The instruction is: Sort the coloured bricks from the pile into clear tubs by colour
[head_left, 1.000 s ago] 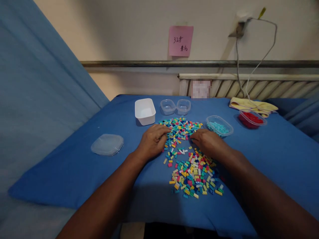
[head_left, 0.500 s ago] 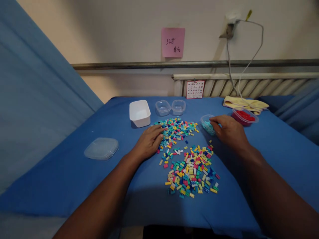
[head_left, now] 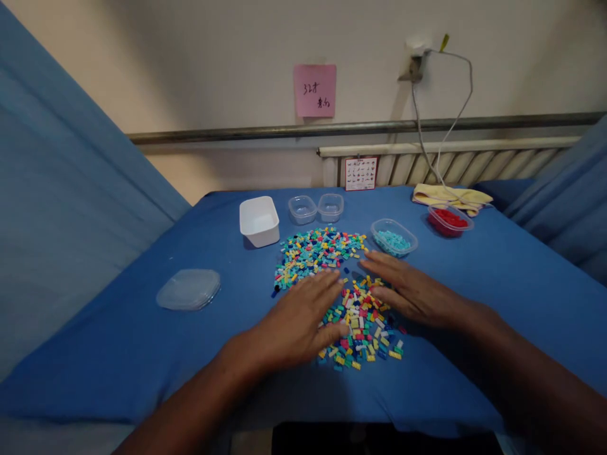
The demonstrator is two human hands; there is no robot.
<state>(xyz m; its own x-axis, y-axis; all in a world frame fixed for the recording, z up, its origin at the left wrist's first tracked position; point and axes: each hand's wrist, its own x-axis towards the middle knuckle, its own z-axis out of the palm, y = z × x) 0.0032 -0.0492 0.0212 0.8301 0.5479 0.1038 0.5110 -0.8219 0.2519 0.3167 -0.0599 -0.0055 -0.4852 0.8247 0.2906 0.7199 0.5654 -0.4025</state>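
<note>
Small toy building bricks in mixed colours lie in two heaps, a far heap (head_left: 315,246) and a near heap (head_left: 363,325). Over the left side of the near heap is my left hand (head_left: 303,316), fingers stretched out and thumb apart, holding nothing visible. My right hand (head_left: 408,287) hovers at that heap's right edge, also with fingers extended and nothing in it. Just beyond the right hand stands a clear tub of light-blue bricks (head_left: 394,242). Part of the near heap is hidden beneath the hands.
A white bin (head_left: 259,221) and two clear tubs (head_left: 302,210) stand at the back. Stacked clear lids (head_left: 188,289) lie at left. A tub of red bricks (head_left: 448,222) and a yellow cloth (head_left: 453,196) are at back right. A white cable (head_left: 420,126) hangs there.
My right hand has left the light-blue tub and come back towards the near heap. My left hand has moved from the far heap to the near one. The view has shifted slightly.
</note>
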